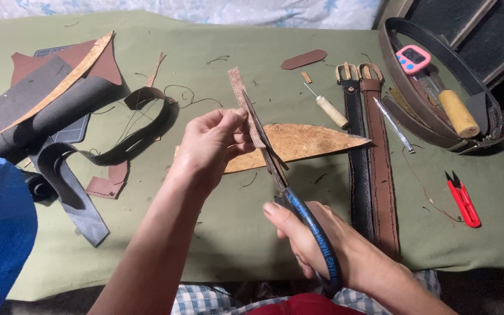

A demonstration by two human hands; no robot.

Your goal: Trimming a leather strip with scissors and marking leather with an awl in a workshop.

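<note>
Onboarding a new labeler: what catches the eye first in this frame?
Dead centre, the right hand works black-handled scissors along a narrow tan leather strip that the left hand pinches upright. Under them lies a cork-coloured leather offcut on the green cloth. At far right, red thread snips stand out.

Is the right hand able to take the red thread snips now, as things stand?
Probably not at once: the right hand is full with the scissors, cutting the leather strip. The red thread snips lie uncovered on the green cloth, to its right.
</note>
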